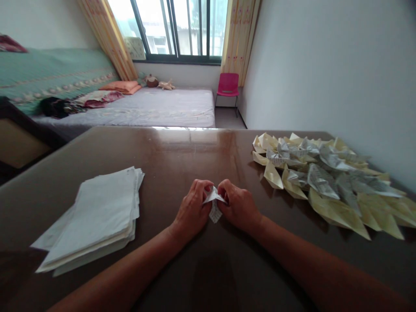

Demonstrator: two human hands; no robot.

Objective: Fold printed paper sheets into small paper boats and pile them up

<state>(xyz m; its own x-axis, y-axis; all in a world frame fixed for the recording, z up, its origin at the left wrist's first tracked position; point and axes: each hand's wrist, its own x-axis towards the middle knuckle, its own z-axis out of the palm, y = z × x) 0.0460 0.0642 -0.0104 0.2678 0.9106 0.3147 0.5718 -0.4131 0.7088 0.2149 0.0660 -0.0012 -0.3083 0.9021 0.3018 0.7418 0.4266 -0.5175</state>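
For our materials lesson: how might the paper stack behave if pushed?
The paper stack would probably slide apart, being unevenly piled. Its sheets look thin, so likely floppy. Lying flat on the table, it seems unlikely to tip.

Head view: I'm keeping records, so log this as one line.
left hand: gripping folded paper | right hand: gripping same paper | table left: sheets | table right: paper boats

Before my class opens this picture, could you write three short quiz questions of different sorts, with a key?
1. True or false: only the right hand holds the small folded paper.
2. What colour is the chair by the wall? A) green B) pink C) black
3. What lies on the table to the left of both hands?

Key: 1. False; the left hand holds it too. 2. B. 3. A stack of paper sheets.
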